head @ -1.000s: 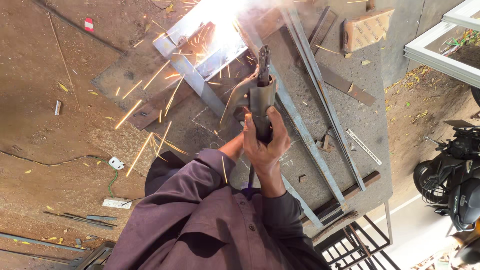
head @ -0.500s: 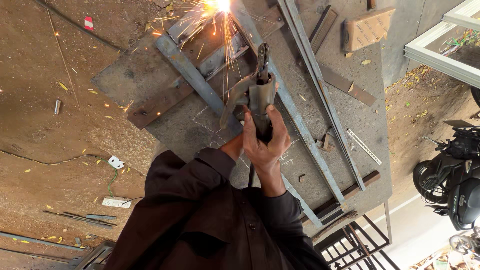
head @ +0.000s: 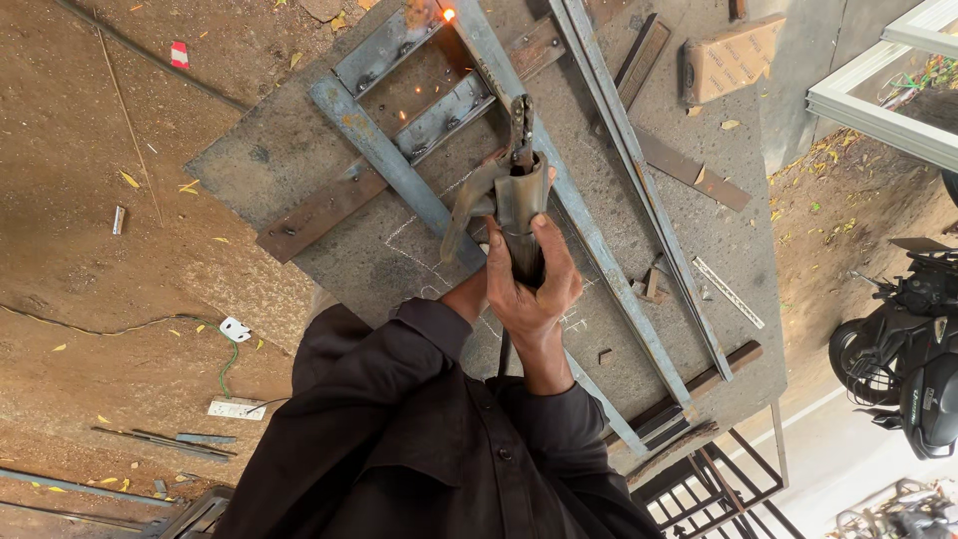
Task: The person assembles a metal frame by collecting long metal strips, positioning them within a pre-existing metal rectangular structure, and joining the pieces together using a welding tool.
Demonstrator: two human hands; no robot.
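— Outdoors, on bare dirt ground, with a grey slab as my work surface. Where do you want me to start?

— With your hands.

— My right hand is closed around the handle of the welding electrode holder, fingers wrapped tight. My left hand sits just behind it, mostly hidden, so I cannot tell whether it grips anything.

— And the holder itself?

— It points away from me, over the middle of the surface. Its rod reaches toward the far edge, where a small orange glow sits on the steel frame.

— What is that frame?

— Flat grey bars laid like a ladder, crossing a rusty strip. Long angle bars run along the right edge of the surface.

— Anything past the surface?

— A brown box near the far right corner, and a parked scooter well off to the right.
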